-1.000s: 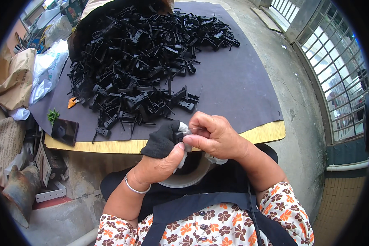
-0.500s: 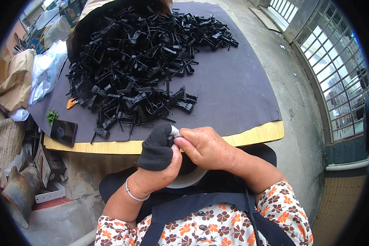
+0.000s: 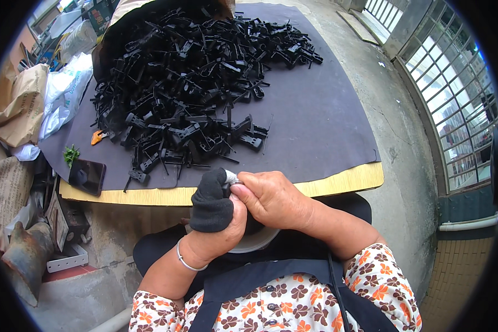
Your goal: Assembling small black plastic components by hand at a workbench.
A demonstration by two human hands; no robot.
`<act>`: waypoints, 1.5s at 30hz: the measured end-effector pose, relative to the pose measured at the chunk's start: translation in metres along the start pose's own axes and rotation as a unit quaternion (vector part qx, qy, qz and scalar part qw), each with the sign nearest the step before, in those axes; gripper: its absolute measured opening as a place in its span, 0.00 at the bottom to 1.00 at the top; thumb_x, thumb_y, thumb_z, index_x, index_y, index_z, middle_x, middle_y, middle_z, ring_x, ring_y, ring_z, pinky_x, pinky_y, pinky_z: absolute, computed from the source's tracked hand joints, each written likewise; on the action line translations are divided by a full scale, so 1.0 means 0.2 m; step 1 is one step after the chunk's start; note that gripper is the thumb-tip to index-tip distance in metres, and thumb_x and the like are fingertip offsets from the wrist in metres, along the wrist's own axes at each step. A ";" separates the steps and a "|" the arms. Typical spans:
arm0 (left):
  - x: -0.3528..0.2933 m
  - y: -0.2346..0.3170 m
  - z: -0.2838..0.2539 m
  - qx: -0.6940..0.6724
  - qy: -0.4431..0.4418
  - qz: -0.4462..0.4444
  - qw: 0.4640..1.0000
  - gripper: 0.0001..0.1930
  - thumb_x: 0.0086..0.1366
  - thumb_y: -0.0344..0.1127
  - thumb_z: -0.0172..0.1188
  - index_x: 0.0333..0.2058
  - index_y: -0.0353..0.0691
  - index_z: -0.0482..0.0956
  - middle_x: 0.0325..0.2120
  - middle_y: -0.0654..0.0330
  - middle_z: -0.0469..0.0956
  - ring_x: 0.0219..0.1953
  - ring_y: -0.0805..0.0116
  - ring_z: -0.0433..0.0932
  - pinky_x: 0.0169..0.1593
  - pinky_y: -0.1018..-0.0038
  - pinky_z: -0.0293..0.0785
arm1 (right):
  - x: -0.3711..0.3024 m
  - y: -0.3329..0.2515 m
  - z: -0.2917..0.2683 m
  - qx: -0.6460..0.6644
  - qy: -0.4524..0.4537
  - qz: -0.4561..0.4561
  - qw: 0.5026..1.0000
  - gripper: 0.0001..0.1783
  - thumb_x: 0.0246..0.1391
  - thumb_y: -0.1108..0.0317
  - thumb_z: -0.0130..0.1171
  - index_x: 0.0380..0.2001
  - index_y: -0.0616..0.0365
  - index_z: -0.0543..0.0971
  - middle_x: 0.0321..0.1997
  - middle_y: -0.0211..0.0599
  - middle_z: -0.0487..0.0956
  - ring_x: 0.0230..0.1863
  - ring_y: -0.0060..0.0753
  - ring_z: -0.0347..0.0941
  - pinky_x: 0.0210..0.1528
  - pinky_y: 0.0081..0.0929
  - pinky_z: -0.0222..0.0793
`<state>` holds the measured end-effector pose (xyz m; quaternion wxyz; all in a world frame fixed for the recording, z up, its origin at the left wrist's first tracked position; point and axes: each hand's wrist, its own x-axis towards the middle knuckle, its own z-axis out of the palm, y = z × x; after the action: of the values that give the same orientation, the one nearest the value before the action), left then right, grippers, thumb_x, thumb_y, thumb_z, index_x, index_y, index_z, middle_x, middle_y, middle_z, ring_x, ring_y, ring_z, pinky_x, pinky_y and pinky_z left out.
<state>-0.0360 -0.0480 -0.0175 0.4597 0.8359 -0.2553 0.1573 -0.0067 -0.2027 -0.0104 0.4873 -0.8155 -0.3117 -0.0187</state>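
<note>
My left hand [image 3: 218, 205] wears a black knitted covering with pale grey at the fingertips; the thumb side and wrist are bare. Its fingers are curled closed just in front of the table's near edge. Against its fingertips presses my right hand [image 3: 274, 199], bare, with thumb and forefinger pinched together. A small dark bit shows between the hands, but the fingers hide what it is. Beyond them lies a large heap of black plastic parts [image 3: 182, 83] with thin protruding strips, spilling from an open paper sack [image 3: 130, 8].
Below my hands a pale round container's rim [image 3: 257, 242] shows at my lap. On the dark cloth-covered table [image 3: 315, 122] are a phone [image 3: 87, 177], a green sprig [image 3: 71, 155] and an orange-headed key [image 3: 98, 137]. Paper and plastic bags [image 3: 66, 94] crowd the left side; a barred gate [image 3: 454, 94] stands right.
The two hands stay pressed together, with the right fingers shifted slightly left. The heap looks unchanged, and the whole view has moved very slightly.
</note>
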 end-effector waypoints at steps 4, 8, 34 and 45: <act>-0.01 -0.02 0.03 -0.060 0.028 -0.053 0.996 0.08 0.55 0.22 0.49 0.36 0.28 0.70 0.28 0.50 0.72 0.27 0.58 0.71 0.33 0.66 0.69 | 0.00 -0.03 -0.03 0.016 -0.036 0.031 0.999 0.13 0.60 0.65 0.49 0.24 0.63 0.70 0.20 0.50 0.73 0.24 0.55 0.70 0.26 0.40 0.66; 0.02 -0.02 -0.04 -0.206 -0.071 -0.152 0.964 0.09 0.59 0.25 0.49 0.38 0.28 0.69 0.28 0.54 0.73 0.27 0.66 0.70 0.35 0.70 0.70 | 0.01 -0.01 -0.12 0.175 -0.129 0.119 0.969 0.16 0.65 0.63 0.45 0.29 0.64 0.73 0.19 0.35 0.69 0.24 0.21 0.61 0.29 0.27 0.64; 0.05 -0.03 -0.09 -0.452 -0.088 -0.205 0.864 0.13 0.57 0.21 0.46 0.43 0.28 0.68 0.21 0.64 0.74 0.21 0.80 0.68 0.31 0.81 0.68 | 0.02 0.00 -0.13 0.184 -0.128 0.118 0.967 0.16 0.63 0.62 0.48 0.27 0.62 0.72 0.19 0.25 0.69 0.24 0.15 0.59 0.27 0.22 0.62; 0.02 -0.02 -0.07 -0.237 -0.074 -0.120 0.961 0.18 0.56 0.19 0.46 0.47 0.25 0.67 0.34 0.58 0.75 0.28 0.80 0.70 0.35 0.83 0.69 | 0.02 -0.02 -0.10 0.113 -0.099 0.132 0.980 0.09 0.53 0.67 0.55 0.27 0.63 0.73 0.17 0.32 0.70 0.21 0.18 0.63 0.25 0.24 0.63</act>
<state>-0.0304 -0.0367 -0.0103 0.6403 0.7367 -0.2159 -0.0263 0.0001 -0.2153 0.0048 0.5411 -0.7870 -0.2480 0.1622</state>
